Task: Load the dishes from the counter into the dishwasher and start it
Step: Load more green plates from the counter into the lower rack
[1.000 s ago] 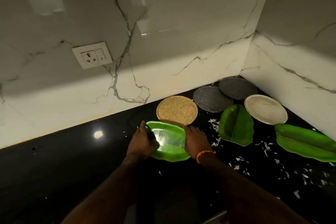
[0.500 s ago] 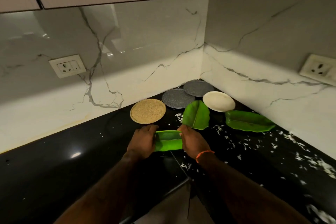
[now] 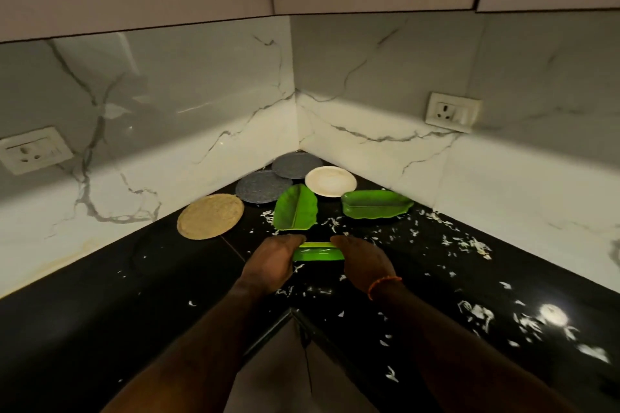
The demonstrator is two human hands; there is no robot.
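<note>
Dishes began with one green leaf-shaped plate (image 3: pixel 318 252) held between both hands, left hand (image 3: pixel 272 264) and right hand (image 3: pixel 365 262) gripping its two ends, fingers curled round the rim. Its long axis ran straight across from one hand to the other, tipped nearly edge-on above the black surface (image 3: pixel 100 295). Beyond the fingers lay another green plate (image 3: pixel 295 208), pointing away, then further plates toward the corner.

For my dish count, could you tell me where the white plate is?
The white plate sits near the counter's back corner, right of the grey plates.
</note>
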